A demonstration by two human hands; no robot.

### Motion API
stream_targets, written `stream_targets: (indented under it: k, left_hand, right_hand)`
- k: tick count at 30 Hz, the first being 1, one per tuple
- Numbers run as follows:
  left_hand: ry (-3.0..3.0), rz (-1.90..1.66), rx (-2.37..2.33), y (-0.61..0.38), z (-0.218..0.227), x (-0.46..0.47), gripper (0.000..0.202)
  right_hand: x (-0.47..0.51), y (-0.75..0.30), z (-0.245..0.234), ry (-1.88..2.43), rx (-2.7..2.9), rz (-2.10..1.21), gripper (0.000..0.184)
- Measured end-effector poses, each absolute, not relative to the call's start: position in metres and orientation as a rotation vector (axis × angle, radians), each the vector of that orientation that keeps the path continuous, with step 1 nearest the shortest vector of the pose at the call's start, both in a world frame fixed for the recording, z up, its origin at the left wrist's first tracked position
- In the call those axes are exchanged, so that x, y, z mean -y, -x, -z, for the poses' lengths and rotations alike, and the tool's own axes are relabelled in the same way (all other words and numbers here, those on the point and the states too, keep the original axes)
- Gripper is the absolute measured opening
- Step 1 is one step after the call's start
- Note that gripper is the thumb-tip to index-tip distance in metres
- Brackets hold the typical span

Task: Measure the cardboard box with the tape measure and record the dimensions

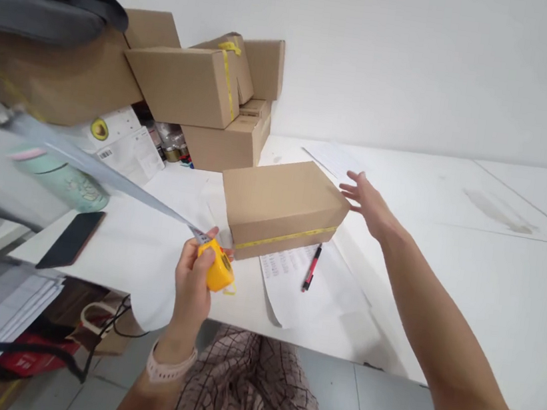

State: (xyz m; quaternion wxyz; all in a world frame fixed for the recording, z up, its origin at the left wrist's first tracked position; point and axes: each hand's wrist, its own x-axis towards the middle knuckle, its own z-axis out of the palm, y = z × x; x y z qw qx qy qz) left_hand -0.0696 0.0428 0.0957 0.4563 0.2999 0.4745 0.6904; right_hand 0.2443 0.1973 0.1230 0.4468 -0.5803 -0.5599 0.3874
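My left hand (196, 279) grips a yellow tape measure (215, 266) at the near left corner of a cardboard box (284, 196). Its metal blade (106, 173) is pulled out and slants up to the left, blurred at the far end. Yellow tape runs along the box's near side. At the box's right end is my right hand (367, 200), fingers spread and nothing in them; whether the fingertips touch the box I cannot tell. Printed sheets (293, 281) lie partly under the box, with a red and black pen (312, 268) on them.
Several cardboard boxes (183, 85) are stacked at the back left, a dark bag (53, 1) on top. A mint-green bottle (63, 177) and a dark phone (71, 240) lie at the left. Another paper sheet (333, 158) lies behind the box. The white table's (483, 293) front edge is near my legs.
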Motion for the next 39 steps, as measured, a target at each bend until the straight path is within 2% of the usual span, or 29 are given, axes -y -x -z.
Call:
stream_targets:
  k: [3, 5, 11, 14, 19, 22, 27, 32, 35, 39]
  left_hand:
    - [-0.646, -1.606, -1.029, 0.071, -0.096, -0.063, 0.033]
    - [-0.625, -1.565, -0.988, 0.071, -0.102, -0.073, 0.033]
    - [-0.747, -1.538, -0.974, 0.083, -0.153, -0.099, 0.032]
    - [-0.811, -1.450, -0.921, 0.086, -0.182, -0.119, 0.025]
    - [-0.874, -1.434, -0.891, 0.073, -0.206, -0.124, 0.021]
    - [-0.866, -1.396, -0.900, 0.057, -0.204, -0.097, 0.025]
    - [-0.774, -0.962, -0.772, 0.021, -0.174, -0.057, 0.029]
    - [-0.716, -0.942, -0.782, -0.013, -0.139, -0.049, 0.027]
    - [-0.690, -0.948, -0.784, -0.021, -0.128, -0.048, 0.029]
    - [-0.680, -0.937, -0.792, -0.022, -0.122, -0.048, 0.032]
  right_hand:
    - [-0.174, -0.237, -0.119, 1.402, 1.437, -1.026, 0.083]
    - [-0.168, -0.229, -0.128, 1.439, 1.487, -0.949, 0.077]
    - [-0.181, -0.215, -0.190, 1.686, 1.748, -0.392, 0.046]
    - [-0.202, -0.210, -0.206, 1.853, 1.826, -0.131, 0.042]
    - [-0.241, -0.191, -0.187, 1.934, 1.788, 0.071, 0.045]
    - [-0.251, -0.182, -0.175, 1.832, 1.840, 0.161, 0.042]
    - [-0.246, -0.179, -0.175, 1.799, 1.868, 0.124, 0.040]
    - [-0.242, -0.178, -0.176, 1.867, 1.812, 0.143, 0.041]
    - [-0.240, -0.177, -0.176, 1.865, 1.790, 0.116, 0.048]
    - [-0.238, -0.175, -0.178, 1.809, 1.769, 0.058, 0.070]
